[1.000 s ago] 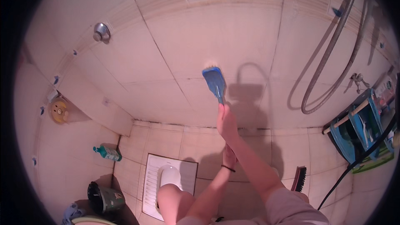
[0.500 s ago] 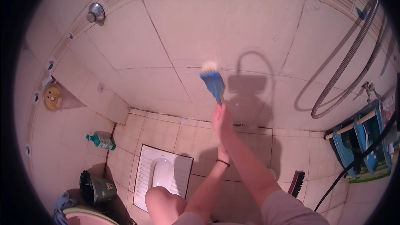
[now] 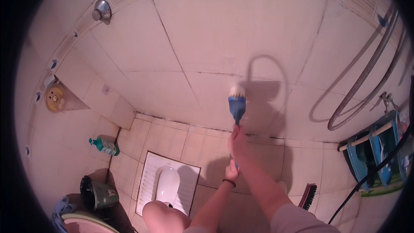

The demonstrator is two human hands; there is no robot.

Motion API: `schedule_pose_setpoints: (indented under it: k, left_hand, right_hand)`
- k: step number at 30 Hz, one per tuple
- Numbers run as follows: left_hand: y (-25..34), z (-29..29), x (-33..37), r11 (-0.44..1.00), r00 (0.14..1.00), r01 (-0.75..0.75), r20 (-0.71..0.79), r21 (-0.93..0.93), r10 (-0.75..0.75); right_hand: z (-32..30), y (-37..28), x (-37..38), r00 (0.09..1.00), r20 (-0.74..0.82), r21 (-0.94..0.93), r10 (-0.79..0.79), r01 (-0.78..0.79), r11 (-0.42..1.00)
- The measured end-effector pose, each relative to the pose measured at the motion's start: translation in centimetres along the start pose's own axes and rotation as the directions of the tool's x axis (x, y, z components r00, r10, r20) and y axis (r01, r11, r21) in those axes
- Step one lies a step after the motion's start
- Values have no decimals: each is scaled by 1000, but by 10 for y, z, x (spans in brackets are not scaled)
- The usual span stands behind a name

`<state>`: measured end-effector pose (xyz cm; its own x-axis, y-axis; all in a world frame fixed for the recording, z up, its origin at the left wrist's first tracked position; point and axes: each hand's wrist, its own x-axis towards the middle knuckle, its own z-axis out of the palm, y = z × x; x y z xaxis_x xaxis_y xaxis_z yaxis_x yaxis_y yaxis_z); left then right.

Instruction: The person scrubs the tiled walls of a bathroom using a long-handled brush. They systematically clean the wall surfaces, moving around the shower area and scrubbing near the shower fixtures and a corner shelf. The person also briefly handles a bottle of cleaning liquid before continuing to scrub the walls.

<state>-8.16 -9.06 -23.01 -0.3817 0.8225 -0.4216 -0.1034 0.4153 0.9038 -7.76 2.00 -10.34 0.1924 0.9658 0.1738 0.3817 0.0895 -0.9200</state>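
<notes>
A long-handled blue scrub brush (image 3: 237, 105) with whitish bristles is held up against the lower part of the tiled wall (image 3: 233, 30). Its bristle end touches or nearly touches the tile, just under a horizontal grout line. My right hand (image 3: 237, 142) is wrapped round the handle below the brush head. Farther down, my left hand (image 3: 232, 171), with a dark band at the wrist, grips the lower end of the same handle. Most of the handle between the hands is hidden behind the right hand and forearm.
A white squat toilet (image 3: 168, 181) is set in the floor. At left stand a green bottle (image 3: 105, 146), a dark bin (image 3: 100, 193) and a basin (image 3: 86, 222). A dark-bristled brush (image 3: 308, 196) lies right, near a blue rack (image 3: 373, 153) and a hanging shower hose (image 3: 362, 69).
The brush head has moved down and to the right along the wall, and now stands more upright. Both hands have come lower with the handle. The view has shifted slightly.
</notes>
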Motion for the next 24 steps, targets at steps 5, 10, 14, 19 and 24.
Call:
schedule_pose_setpoints:
  k: [5, 10, 14, 19, 24]
  left_hand:
    - [47, -19, 6, 955, 953, -293, -87, -37, 289]
    - [39, -20, 36, 870, 868, -490, -122, -57, 481]
    - [4, -2, 11, 943, 964, -258, -124, -208, 236]
    - [73, -12, 25, 840, 913, -393, -54, -375, 404]
    - [36, -20, 53, 584, 960, -29, 139, -811, 241]
  right_hand:
    - [13, -49, 7, 984, 117, 148, -136, 118, 982]
    - [25, -94, 8, 956, 230, 82, -183, 168, 982]
    - [30, -41, -9, 964, 251, -117, -91, 123, 986]
    - [41, -101, 23, 922, 331, 8, -200, 210, 978]
    - [53, -117, 11, 909, 370, -127, -191, 253, 959]
